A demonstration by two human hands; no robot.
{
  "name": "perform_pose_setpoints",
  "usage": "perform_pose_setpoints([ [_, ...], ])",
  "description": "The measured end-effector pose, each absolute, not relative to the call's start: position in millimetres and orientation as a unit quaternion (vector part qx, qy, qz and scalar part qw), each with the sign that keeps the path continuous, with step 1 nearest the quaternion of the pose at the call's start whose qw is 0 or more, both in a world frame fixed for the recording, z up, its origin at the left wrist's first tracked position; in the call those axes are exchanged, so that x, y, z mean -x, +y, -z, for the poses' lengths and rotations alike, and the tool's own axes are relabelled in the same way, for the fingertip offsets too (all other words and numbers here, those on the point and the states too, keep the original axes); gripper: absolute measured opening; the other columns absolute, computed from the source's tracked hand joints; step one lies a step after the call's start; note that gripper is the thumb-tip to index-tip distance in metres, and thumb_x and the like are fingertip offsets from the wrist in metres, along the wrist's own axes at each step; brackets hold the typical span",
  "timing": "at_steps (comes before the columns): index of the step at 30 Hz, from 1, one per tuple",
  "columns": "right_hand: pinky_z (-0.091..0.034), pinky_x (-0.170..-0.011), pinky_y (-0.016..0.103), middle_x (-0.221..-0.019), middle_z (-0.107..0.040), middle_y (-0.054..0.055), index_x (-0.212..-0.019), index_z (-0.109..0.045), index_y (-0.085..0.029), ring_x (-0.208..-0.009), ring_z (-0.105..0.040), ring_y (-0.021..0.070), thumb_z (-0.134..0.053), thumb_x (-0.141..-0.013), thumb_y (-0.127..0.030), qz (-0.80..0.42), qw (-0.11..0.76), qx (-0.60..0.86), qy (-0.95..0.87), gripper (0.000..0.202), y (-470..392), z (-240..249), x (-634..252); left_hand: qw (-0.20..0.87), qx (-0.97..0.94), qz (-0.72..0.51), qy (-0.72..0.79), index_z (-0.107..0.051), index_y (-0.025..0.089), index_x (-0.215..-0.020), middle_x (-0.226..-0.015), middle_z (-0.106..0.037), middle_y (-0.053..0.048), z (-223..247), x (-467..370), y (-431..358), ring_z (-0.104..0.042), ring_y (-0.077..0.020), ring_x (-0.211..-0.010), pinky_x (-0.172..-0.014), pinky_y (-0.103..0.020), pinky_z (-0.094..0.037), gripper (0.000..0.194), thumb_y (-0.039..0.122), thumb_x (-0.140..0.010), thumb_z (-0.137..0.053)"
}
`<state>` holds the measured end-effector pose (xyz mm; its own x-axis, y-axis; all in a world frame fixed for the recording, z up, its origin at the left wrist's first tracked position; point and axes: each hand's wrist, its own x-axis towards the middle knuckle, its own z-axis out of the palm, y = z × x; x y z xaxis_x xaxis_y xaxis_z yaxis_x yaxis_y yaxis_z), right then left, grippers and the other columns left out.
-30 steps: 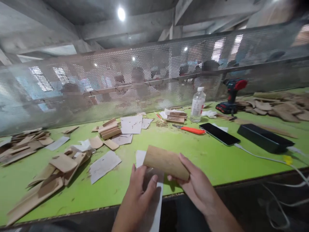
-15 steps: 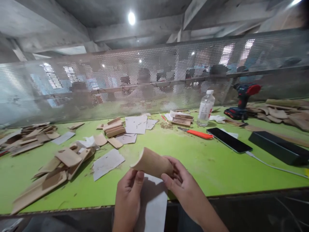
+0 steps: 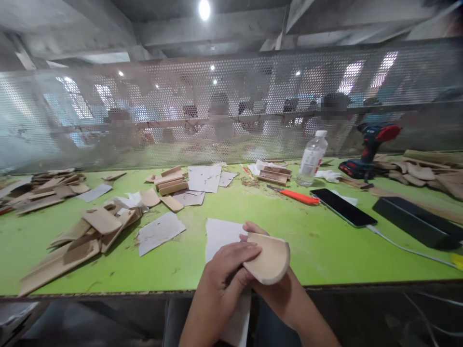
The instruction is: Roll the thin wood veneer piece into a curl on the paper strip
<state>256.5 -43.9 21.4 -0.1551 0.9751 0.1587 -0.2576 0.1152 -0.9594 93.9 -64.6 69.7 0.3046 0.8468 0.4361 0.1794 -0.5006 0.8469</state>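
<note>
A curved piece of split bamboo [image 3: 270, 259] is held between both hands above the table's front edge, its pale hollow side and rounded end turned up towards me. My left hand [image 3: 224, 273] is closed on its left side, fingers over the top and thumb below. My right hand [image 3: 266, 292] supports it from beneath and behind; only its fingertips show past the far edge, and the rest of its grip is hidden. Under the hands a pale grey sheet [image 3: 221, 233] lies on the green table [image 3: 173, 270] and hangs over the front edge.
Bamboo pieces [image 3: 103, 220] lie heaped at left, with more by the perforated screen [image 3: 162, 140]. Paper scraps [image 3: 161, 232] lie between. On the right are an orange-handled knife [image 3: 299, 196], a phone [image 3: 343, 207] on a cable, a bottle [image 3: 311, 159], a cordless drill [image 3: 369, 149] and a black box [image 3: 415, 221].
The bamboo piece has been turned over from its rounded outer side to its hollow side and moved right. My left hand has come across onto it; my right hand has gone underneath.
</note>
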Motion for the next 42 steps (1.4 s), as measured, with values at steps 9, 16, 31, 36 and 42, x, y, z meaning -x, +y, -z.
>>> perform_pose_setpoints([
  [9, -0.044, -0.118, 0.045, -0.158, -0.048, 0.010, -0.150, -0.044, -0.034, -0.142, -0.051, 0.0290, -0.083, -0.081, -0.046, -0.526, 0.549, 0.381, -0.525, 0.080, -57, -39, -255, 0.303, -0.769, -0.396, 0.399, -0.052, 0.038, -0.154, -0.158, -0.050, 0.004, -76, -74, -79, -0.047, -0.0269, -0.147, -0.124, -0.048, -0.035, 0.043, 0.036, -0.111, -0.048],
  [16, -0.061, -0.084, 0.035, -0.126, -0.065, 0.007, -0.141, -0.048, -0.029, -0.103, -0.070, 0.0238, -0.081, -0.080, -0.058, -0.535, 0.578, 0.415, -0.456, 0.075, -66, -57, -245, 0.150, -0.829, -0.284, 0.457, -0.057, 0.041, -0.148, -0.152, -0.057, 0.003, -62, -25, -82, -0.046, -0.0286, -0.147, -0.124, -0.059, -0.025, 0.040, 0.037, -0.109, -0.053],
  [31, -0.051, -0.065, 0.046, -0.093, -0.077, 0.028, -0.166, -0.006, 0.000, -0.079, -0.073, 0.0418, -0.056, -0.092, -0.056, -0.159, 0.077, 0.590, -0.787, 0.105, 11, -122, -255, 0.092, -0.842, -0.217, 0.485, -0.044, 0.023, -0.158, -0.159, -0.048, -0.012, -54, -29, -27, -0.044, -0.0310, -0.148, -0.124, -0.055, -0.027, 0.057, 0.039, -0.104, -0.055],
  [36, -0.053, -0.085, 0.053, -0.113, -0.075, 0.030, -0.159, -0.040, -0.006, -0.103, -0.072, 0.0438, -0.051, -0.095, -0.067, -0.169, 0.065, 0.513, -0.839, 0.089, 33, -123, -252, 0.054, -0.814, -0.252, 0.520, -0.031, 0.014, -0.163, -0.160, -0.046, -0.020, -45, -27, -28, -0.047, -0.0359, -0.145, -0.122, -0.058, -0.032, 0.072, 0.042, -0.101, -0.056],
  [42, -0.039, -0.118, 0.052, -0.164, -0.040, 0.017, -0.157, -0.047, -0.027, -0.150, -0.038, 0.0442, -0.097, -0.046, -0.062, -0.257, 0.080, 0.319, -0.909, 0.126, 56, -127, -288, 0.020, -0.829, -0.241, 0.504, -0.036, 0.023, -0.162, -0.160, -0.048, -0.010, -47, -26, -32, -0.051, -0.0328, -0.143, -0.122, -0.053, -0.036, 0.063, 0.038, -0.104, -0.054],
])
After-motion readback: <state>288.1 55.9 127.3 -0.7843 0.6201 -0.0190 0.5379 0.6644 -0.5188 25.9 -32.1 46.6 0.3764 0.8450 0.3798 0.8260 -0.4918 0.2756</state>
